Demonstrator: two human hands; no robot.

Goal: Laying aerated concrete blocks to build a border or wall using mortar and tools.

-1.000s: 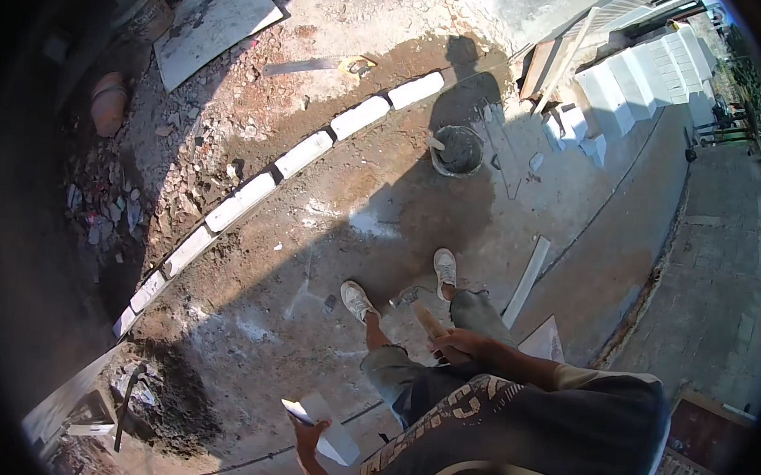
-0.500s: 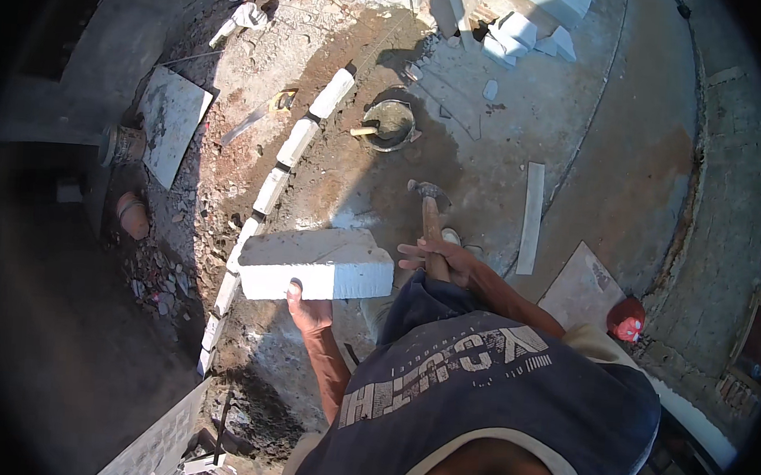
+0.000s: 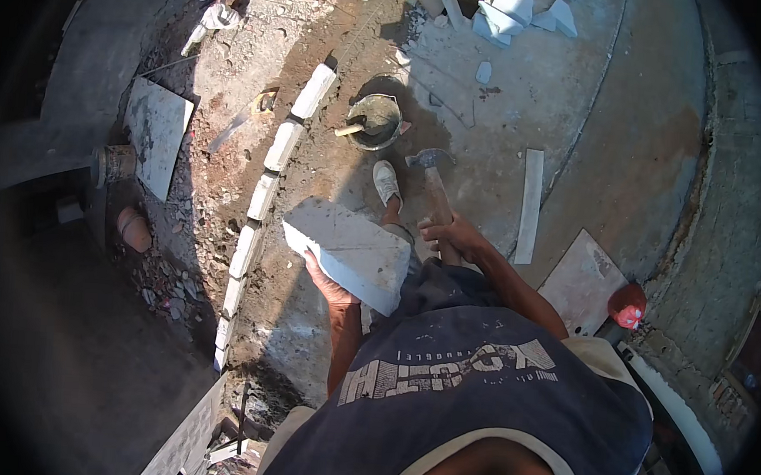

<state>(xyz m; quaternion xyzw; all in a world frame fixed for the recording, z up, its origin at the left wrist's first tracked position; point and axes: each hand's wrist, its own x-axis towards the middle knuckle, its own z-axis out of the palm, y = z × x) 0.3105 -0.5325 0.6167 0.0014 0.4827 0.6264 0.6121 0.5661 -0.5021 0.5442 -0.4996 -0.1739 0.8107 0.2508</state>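
Note:
A white lightweight building block [image 3: 349,246] is in my left hand [image 3: 330,285], its thumb and palm against the near-left side; the fingers beneath are hidden. The block lies tilted close to my shirt, its grey-smudged top facing up. My right hand [image 3: 455,237] is wrapped round the wooden handle of a claw hammer [image 3: 436,194], whose metal head points away from me. To the left of the block runs a row of white blocks [image 3: 263,197] set on the ground, with dark gaps between several of them.
Beyond the block stands a bucket [image 3: 397,136] of grey mortar with a wooden-handled tool [image 3: 350,130] in it. A handsaw [image 3: 236,128] lies on rubble left of the row. White block pieces [image 3: 506,14] are at the far side, a pale strip [image 3: 530,207] to the right.
The block has turned and come nearer my body, its right end swinging toward me. My right fingers have closed round the hammer handle. My foot has stepped forward into view.

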